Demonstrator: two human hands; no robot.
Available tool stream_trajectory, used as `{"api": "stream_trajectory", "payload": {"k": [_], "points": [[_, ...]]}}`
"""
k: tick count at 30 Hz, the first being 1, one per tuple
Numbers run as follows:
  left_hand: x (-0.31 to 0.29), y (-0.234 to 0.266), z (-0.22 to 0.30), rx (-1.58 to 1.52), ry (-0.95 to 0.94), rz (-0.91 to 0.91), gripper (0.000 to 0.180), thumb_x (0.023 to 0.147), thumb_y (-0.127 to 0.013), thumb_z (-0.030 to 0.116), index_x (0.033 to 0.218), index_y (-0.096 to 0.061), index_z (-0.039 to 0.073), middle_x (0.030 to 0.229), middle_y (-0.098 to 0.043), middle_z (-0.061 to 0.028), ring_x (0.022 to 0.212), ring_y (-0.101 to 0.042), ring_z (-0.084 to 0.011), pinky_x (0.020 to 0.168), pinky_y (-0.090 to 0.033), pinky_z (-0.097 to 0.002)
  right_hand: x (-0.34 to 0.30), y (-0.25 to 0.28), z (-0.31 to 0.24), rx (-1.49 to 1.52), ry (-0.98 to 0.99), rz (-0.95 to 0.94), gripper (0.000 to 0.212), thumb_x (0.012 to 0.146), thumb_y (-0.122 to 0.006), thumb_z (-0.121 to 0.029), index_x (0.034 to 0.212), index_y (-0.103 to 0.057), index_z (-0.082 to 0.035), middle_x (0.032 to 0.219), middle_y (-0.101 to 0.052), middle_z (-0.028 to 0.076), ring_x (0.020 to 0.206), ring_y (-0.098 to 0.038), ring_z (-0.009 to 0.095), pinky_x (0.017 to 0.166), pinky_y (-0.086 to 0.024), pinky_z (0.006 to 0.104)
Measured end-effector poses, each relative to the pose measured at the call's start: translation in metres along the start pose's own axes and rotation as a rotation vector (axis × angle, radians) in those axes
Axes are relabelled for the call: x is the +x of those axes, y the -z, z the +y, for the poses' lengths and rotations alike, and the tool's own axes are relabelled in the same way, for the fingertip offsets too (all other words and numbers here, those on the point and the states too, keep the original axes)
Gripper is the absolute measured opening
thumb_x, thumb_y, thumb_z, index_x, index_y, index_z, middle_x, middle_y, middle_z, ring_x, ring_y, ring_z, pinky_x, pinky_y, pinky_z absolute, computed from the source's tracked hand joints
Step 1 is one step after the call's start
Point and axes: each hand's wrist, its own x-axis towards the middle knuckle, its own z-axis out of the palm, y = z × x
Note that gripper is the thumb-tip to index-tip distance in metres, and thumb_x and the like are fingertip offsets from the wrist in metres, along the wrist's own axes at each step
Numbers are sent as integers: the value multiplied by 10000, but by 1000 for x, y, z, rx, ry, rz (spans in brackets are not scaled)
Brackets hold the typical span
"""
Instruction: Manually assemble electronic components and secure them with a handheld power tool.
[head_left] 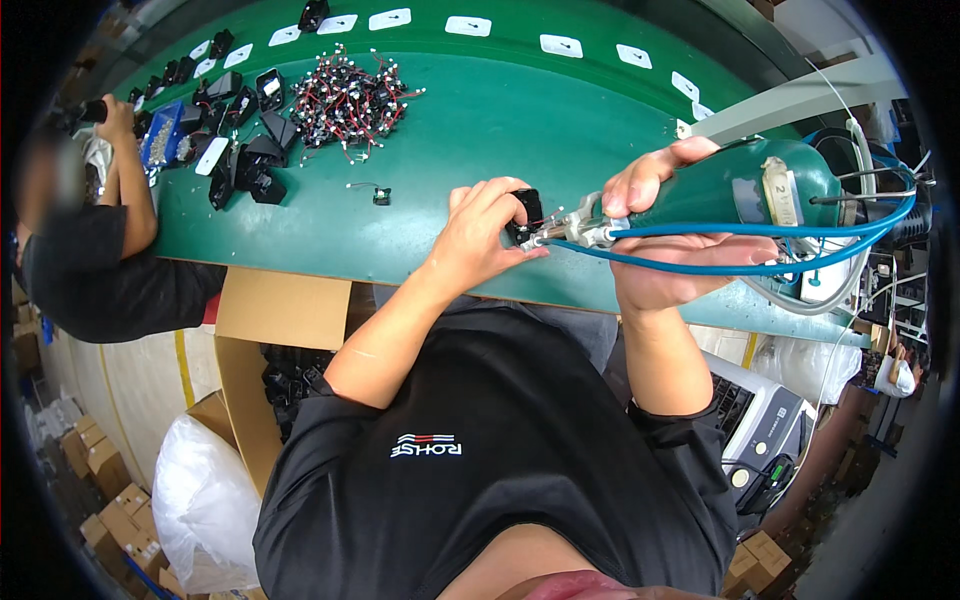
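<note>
My left hand (478,232) pinches a small black plastic housing (526,215) against the green tabletop. My right hand (655,235) wraps round the thick green body of a powered screwdriver (700,190), which lies nearly level and points left. Its metal nose (575,226) meets the housing beside my left fingertips. The exact contact spot is too small to make out. Blue hoses (740,268) run along the tool to its rear end at the right. A small green circuit board (382,196) with a short wire lies on the table left of my left hand.
Beyond it are a pile of red-and-black wired parts (350,100), several black housings (255,165) and a blue bin (162,135). White cards (468,26) line the back. A person (100,240) works at far left. An open carton (283,308) stands below the table edge; a pale bar (790,100) slants at right.
</note>
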Motion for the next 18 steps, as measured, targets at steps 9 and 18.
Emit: {"api": "stream_trajectory", "payload": {"k": [9,18], "points": [[1,5,1,-38,54,-16,822,622,-980,279,1322,-580,122,1281,-668,-58,1190,-625,-254,985,-376,-396,33,-9,-25,-12,56,-218,1144,848,-375,-938,1461,-423,27,885,-613,100,736,-600,212,661,-506,339],[1,7,4,-67,75,-61,907,624,-982,285,1408,-558,117,1290,-677,-55,1164,-635,-231,1002,-356,-386,45,-2,-27,11,26,-382,1136,856,-366,-937,1443,-476,30,973,-632,126,820,-620,258,767,-513,393]]}}
